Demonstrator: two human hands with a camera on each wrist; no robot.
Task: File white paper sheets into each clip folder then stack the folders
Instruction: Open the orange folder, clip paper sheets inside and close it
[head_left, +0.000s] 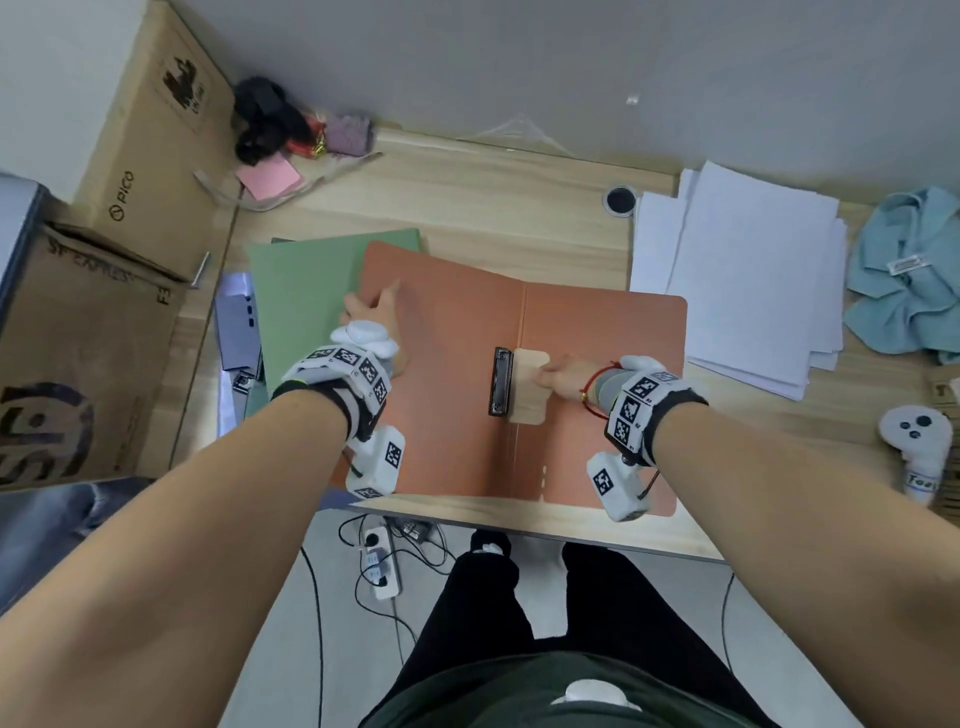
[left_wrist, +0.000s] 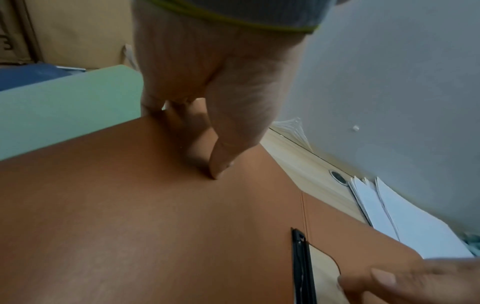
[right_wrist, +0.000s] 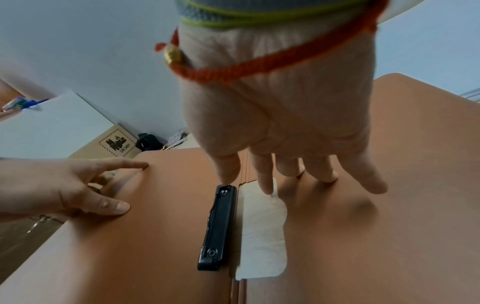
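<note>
In the lower middle of the head view an orange clip folder (head_left: 452, 374) lies open and flat on the wooden desk (head_left: 519, 208). Its black clip (head_left: 500, 382) sits beside the centre fold, with a pale cut-out patch (head_left: 530, 387) just right of it. The right hand (head_left: 563, 375) rests on the right half of the folder with fingers spread wide and nearly straight; in the right wrist view the fingertips (right_wrist: 266, 185) touch the far end of the clip and the patch. It holds nothing. The left hand (head_left: 371, 312) presses on the left cover near its outer edge, fingers extended, with the thumb (left_wrist: 221, 160) pushing down on the orange surface. Under this cover, to the left, lies a green folder (head_left: 301, 291). Farther, in the upper right of the frame, a loose stack of white paper sheets (head_left: 748, 270) lies on the desk, and beside it a light blue cloth (head_left: 909, 275). Cardboard boxes (head_left: 130, 208) stand at the left.
</note>
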